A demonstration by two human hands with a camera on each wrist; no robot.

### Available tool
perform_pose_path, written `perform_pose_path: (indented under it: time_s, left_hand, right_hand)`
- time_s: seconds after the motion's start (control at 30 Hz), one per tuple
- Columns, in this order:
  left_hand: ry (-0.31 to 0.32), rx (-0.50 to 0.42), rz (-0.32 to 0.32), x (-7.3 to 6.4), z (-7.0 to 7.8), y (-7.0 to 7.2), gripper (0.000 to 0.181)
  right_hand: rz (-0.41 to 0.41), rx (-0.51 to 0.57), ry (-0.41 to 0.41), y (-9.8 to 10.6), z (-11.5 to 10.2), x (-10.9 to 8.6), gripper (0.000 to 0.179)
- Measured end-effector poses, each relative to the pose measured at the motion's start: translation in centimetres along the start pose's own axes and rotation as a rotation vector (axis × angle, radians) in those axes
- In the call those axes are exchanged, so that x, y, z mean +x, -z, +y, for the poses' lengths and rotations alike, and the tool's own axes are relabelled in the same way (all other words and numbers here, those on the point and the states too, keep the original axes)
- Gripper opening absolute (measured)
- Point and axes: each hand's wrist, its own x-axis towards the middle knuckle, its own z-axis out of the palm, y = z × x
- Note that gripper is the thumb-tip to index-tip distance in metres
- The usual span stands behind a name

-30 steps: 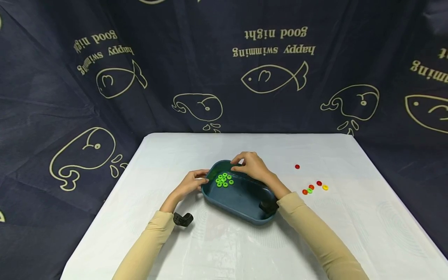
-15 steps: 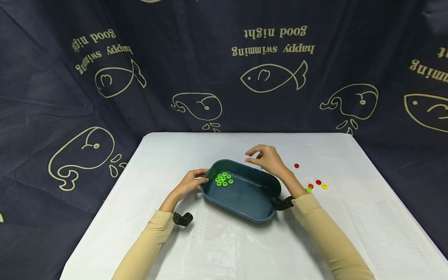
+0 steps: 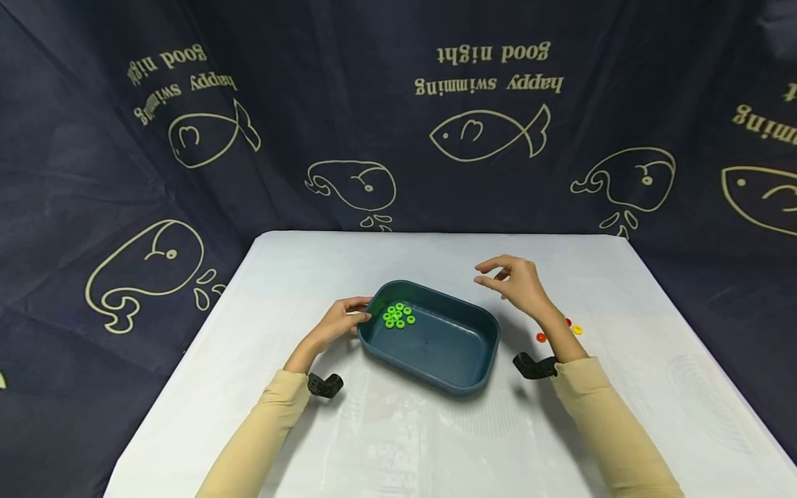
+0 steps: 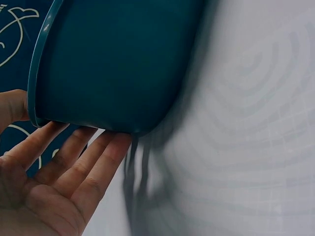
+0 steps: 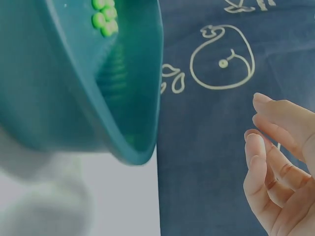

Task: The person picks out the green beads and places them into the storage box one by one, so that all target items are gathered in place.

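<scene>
A dark teal plastic bin (image 3: 429, 342) with rounded corners stands on the table. Several small green ring-shaped beads (image 3: 396, 315) lie together at its left end. My left hand (image 3: 338, 324) holds that end, thumb at the rim and fingers against the outer wall; in the left wrist view the left hand (image 4: 59, 182) shows them from below. To the right of the bin, above the table, is my right hand (image 3: 515, 282). Its fingers are loosely bent, with a gap between thumb and forefinger. In the right wrist view nothing shows between the fingers of the right hand (image 5: 283, 162).
On the right of the white-covered table (image 3: 647, 401) lie an orange-red bead (image 3: 541, 337) and a yellow bead (image 3: 578, 330). A red bead (image 3: 569, 322) is partly behind my right forearm. A dark cloth (image 3: 398, 200) with fish drawings hangs behind the table.
My right hand has moved from above the bin's far edge rightward to beside it. It now covers some of the loose beads from view. The left hand stays at the bin.
</scene>
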Motion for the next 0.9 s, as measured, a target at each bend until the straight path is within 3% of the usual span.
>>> perform_pose_path:
  time_s: [0.33,0.9]
  left_hand:
    - [0.008,0.014,0.005,0.0,0.2,0.0,0.048]
    - [0.009,-0.005,-0.005,0.1,0.1,0.0,0.048]
  right_hand:
    - [0.041,-0.017,-0.029,1.4,0.8,-1.7,0.025]
    - [0.074,-0.057,-0.096,3.2,4.5,-5.8,0.025]
